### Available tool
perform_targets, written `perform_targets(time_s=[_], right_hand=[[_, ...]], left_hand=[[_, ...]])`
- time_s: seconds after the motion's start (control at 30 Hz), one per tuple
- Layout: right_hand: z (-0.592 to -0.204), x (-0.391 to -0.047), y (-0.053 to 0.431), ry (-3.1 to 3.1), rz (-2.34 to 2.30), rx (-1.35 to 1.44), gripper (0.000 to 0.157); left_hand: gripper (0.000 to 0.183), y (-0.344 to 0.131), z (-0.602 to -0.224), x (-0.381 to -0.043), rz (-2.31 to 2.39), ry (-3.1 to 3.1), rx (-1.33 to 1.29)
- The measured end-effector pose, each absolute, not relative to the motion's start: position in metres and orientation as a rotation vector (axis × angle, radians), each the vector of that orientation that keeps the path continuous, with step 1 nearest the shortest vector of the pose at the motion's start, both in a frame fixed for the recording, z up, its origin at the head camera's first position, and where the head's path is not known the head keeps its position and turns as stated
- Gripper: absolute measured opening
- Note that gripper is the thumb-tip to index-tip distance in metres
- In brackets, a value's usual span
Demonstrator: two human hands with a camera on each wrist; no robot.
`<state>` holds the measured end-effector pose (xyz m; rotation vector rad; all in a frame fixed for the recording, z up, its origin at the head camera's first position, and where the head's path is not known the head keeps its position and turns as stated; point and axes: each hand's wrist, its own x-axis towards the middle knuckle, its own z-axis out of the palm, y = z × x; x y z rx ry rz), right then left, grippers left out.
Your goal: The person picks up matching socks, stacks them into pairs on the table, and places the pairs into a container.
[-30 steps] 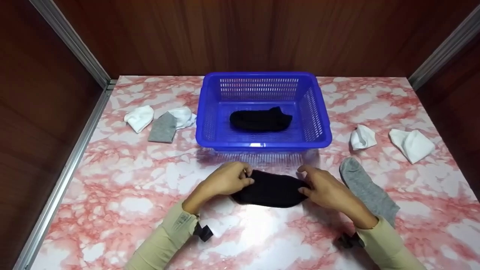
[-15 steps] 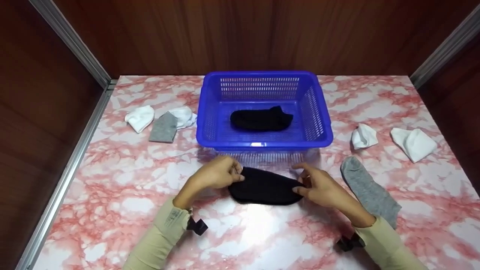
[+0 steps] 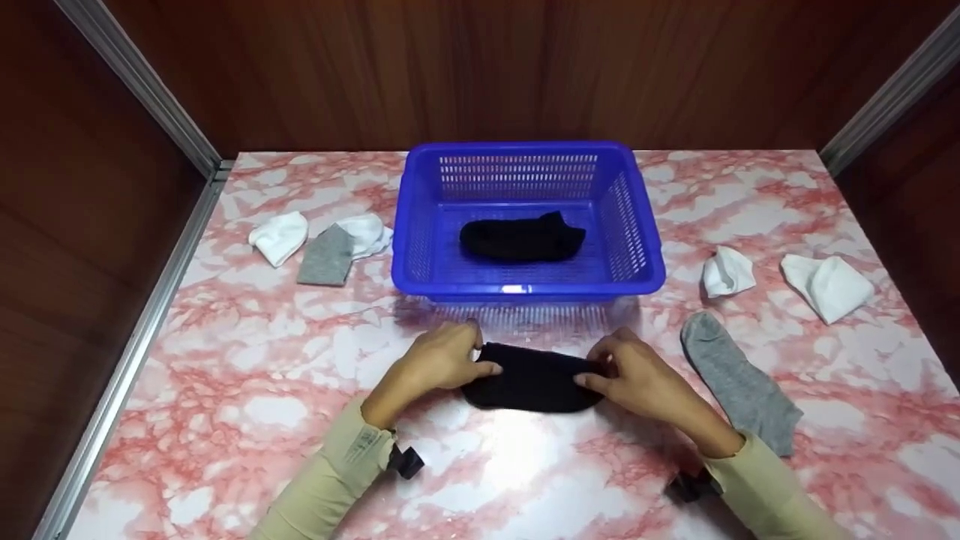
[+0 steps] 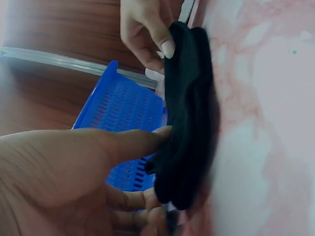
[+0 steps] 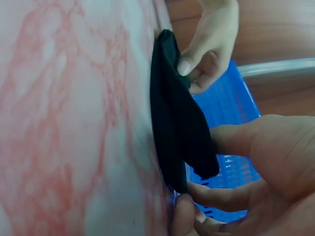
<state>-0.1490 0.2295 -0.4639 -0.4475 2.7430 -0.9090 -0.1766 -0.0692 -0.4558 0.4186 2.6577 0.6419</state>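
Observation:
Just in front of the blue basket, a black sock (image 3: 534, 384) is stretched sideways between my two hands. Its left end is pinched by my left hand (image 3: 439, 358), thumb on top. At the right end, my right hand (image 3: 637, 377) pinches it the same way. The left wrist view shows the black sock (image 4: 189, 108) in two layers lying together. From the right wrist, the layers of the sock (image 5: 170, 113) spread apart toward the near end. More black socks (image 3: 517, 240) lie flat inside the blue basket (image 3: 525, 289).
On the right lie a grey sock (image 3: 739, 379) close to my right forearm and two crumpled white socks (image 3: 727, 272). Left of the basket are a folded grey sock (image 3: 327, 256) and white socks (image 3: 280, 238). Wooden panels (image 3: 510, 75) enclose the back and sides.
My left hand shifts left with the sock, then back a little to the right. The right hand moves slightly left, and its raised index finger comes down onto the sock.

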Motion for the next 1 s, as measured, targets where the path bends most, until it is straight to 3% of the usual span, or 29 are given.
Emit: perform_targets(time_s=[0.43,0.83,1.0], right_hand=[[-0.464,-0.155,0.236,2.6,-1.11,-0.342,0.024],[-0.464,-0.169,0.252,2.331,-1.441,-0.207,0.027],[-0.467,-0.169,0.255,2.265,-1.498,-0.187,0.03]], left_hand=[[0.021,-0.073,-0.456,-0.185,1.101,2.401,0.398],[0.045,-0.083,-0.46,-0.198,1.11,2.361,0.235],[0.04,-0.082,-0.462,-0.197,1.128,2.35,0.272]])
